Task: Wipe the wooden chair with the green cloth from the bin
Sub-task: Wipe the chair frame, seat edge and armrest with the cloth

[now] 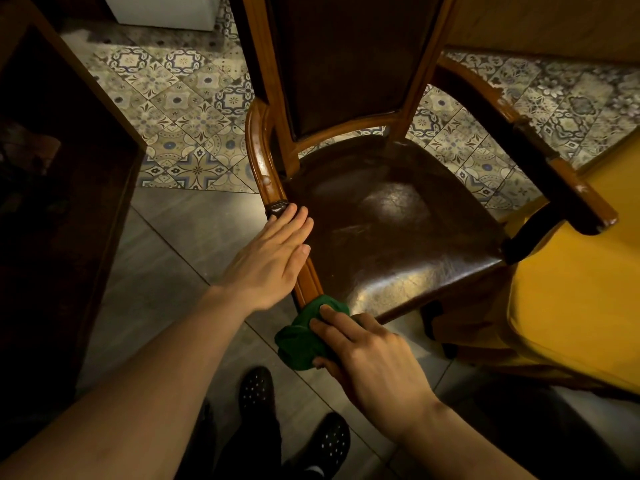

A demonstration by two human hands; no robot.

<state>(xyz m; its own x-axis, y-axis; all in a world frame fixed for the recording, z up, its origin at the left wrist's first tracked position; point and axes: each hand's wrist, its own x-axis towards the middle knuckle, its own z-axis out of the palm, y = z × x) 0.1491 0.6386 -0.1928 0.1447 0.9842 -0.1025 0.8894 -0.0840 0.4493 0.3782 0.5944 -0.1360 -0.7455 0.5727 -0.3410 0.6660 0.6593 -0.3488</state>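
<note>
My left hand [268, 261] lies flat on the near-left armrest of the wooden chair [391, 216]. Its fingers [294, 223] are stretched out straight and close together, pressed along the rail, with the tips reaching the dark band where the arm curves up toward the backrest. The thumb rests on the inner side of the rail, beside the seat. Nothing is gripped in this hand; it is spread open and only bears on the wood.

My right hand [370, 358] holds the green cloth [304, 337], bunched into a wad. The fingers curl over the top of it and the thumb tucks in below, so the cloth is pinched between them. The wad sits at the near end of that same left armrest, touching the wood where the rail meets the front corner of the seat, just below my left hand.

The chair stands in front of me with its dark, shiny seat turned slightly to the right and its tall padded back at the far side. Its right armrest [540, 157] runs off to the right, above something yellow [571, 306] just beside the seat. The floor [194, 126] is patterned tile farther off and plain grey tile near me. My dark shoes [258, 393] show at the near edge, and dark wooden furniture [69, 168] stands at the left.
</note>
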